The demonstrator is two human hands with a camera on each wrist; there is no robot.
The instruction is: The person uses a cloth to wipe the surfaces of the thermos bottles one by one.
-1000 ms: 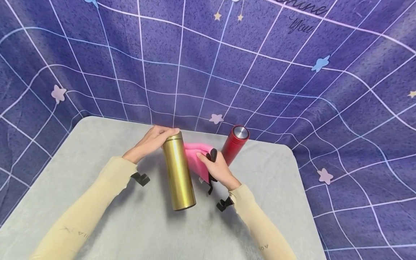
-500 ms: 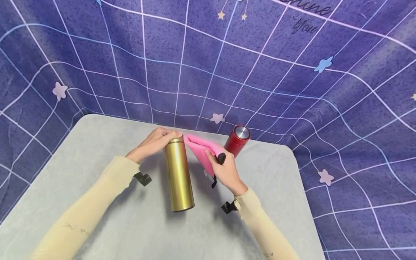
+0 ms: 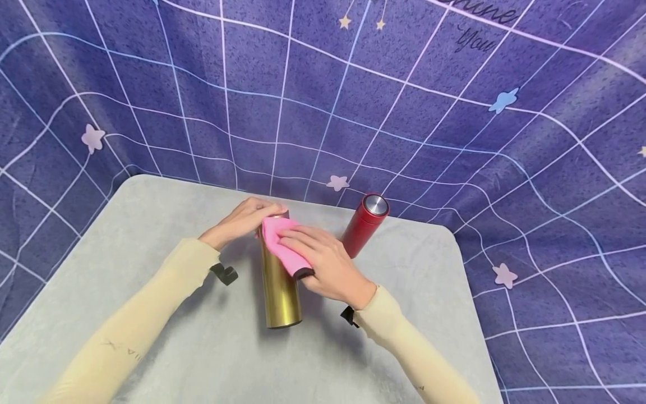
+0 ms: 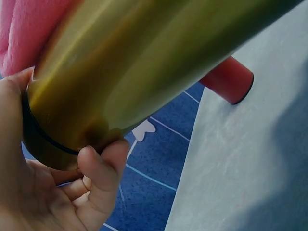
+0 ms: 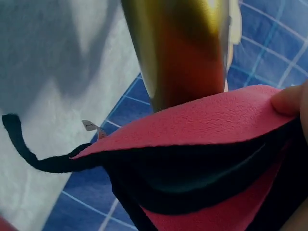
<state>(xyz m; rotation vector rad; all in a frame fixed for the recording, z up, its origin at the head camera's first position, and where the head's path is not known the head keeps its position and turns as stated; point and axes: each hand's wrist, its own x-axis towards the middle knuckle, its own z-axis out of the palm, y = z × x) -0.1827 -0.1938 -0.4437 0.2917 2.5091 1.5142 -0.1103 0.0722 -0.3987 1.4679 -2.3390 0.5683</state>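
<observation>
A gold vacuum flask (image 3: 281, 297) leans in front of me over the table; I cannot tell whether its base touches the surface. My left hand (image 3: 244, 219) grips its capped end, with fingers and thumb curled round the rim in the left wrist view. A pink cloth (image 3: 280, 238) with black edging lies against the upper body of the flask. Over it is my right hand (image 3: 328, 261), holding the cloth and pressing it to the metal. In the right wrist view the thumb is on the pink fabric, and a black strap (image 5: 21, 144) hangs from one corner.
A red flask (image 3: 363, 224) with a silver top stands just behind my right hand. The grey table (image 3: 192, 353) has rounded far corners. A purple-blue curtain (image 3: 323, 112) with grid lines and stars hangs close behind and beside it.
My right hand has moved left, bringing the pink cloth from beside the gold flask onto its upper body. The left hand has kept its hold on the flask's top.
</observation>
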